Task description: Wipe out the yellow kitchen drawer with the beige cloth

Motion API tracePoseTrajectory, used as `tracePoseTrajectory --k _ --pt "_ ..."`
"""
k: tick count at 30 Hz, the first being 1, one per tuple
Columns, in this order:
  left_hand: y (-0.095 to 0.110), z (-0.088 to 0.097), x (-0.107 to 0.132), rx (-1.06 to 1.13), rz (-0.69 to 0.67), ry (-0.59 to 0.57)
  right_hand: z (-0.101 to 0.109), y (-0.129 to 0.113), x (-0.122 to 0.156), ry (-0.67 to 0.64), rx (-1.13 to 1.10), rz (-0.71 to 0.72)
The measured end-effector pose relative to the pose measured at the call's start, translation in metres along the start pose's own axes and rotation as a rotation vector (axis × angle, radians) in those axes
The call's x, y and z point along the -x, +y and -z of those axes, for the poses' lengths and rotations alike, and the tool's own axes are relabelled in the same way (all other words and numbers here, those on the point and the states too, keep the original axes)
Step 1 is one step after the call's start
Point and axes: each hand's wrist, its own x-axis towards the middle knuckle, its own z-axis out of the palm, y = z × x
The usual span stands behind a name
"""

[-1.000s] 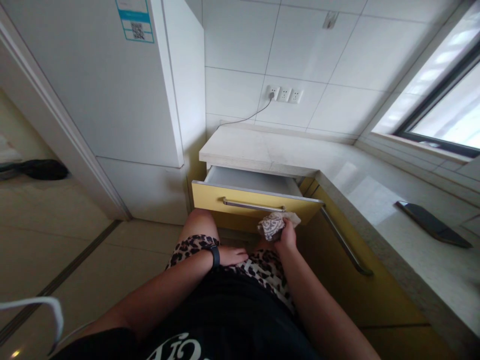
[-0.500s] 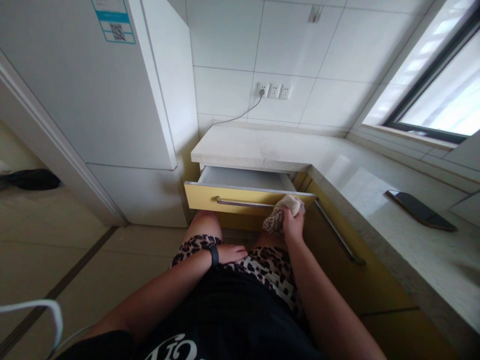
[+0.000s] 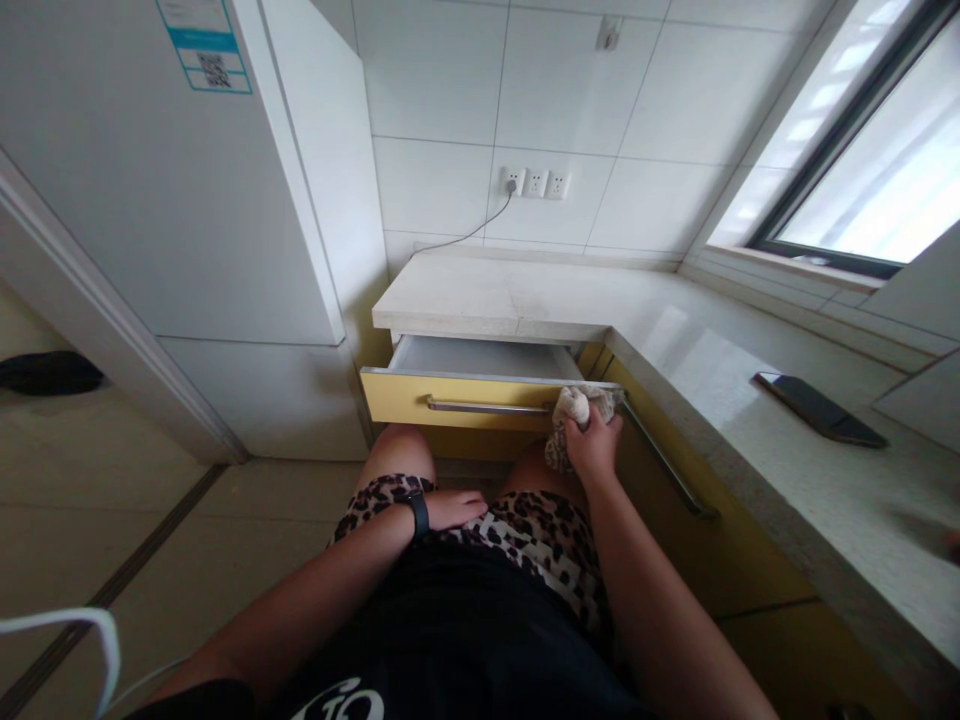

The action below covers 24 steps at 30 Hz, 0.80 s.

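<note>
My right hand is closed on a crumpled, pale patterned cloth. The cloth lies against the right end of a yellow drawer front, beside its metal handle. The drawer is pulled out part way, and its white inside shows below the countertop. My left hand rests flat on my lap, fingers stretched out, with a dark watch on the wrist. Part of the cloth is hidden behind my right fingers.
A white countertop turns the corner to the right, and a dark phone lies on it. A long metal handle juts from the yellow cabinet at right. At left stands a tall white fridge-like cabinet. A plug sits in the wall sockets.
My right hand has shifted slightly right along the drawer front with the cloth, which is bunched differently. The whole view has moved a little. My left hand stays on my lap.
</note>
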Motion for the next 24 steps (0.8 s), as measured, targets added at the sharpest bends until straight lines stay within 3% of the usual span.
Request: tracePoseTrajectory --k 3,10,13,17,24 --pt "0.001 0.0 -0.001 0.001 0.015 0.009 0.001 -0.024 0.008 -0.103 0.098 0.096" --pt "-0.003 -0.003 -0.006 -0.018 -0.043 0.008 -0.004 -0.117 0.027 -0.426 0.344 0.422" --pt "-0.008 -0.004 -0.007 -0.005 -0.069 0.044 -0.008 -0.136 0.031 -0.499 0.379 0.491" --pt "-0.005 -0.002 -0.003 0.008 -0.058 0.03 -0.005 -0.126 0.028 -0.454 0.417 0.441" --pt "0.005 0.001 0.0 -0.024 0.01 0.014 0.022 -0.071 0.007 -0.294 0.515 0.221"
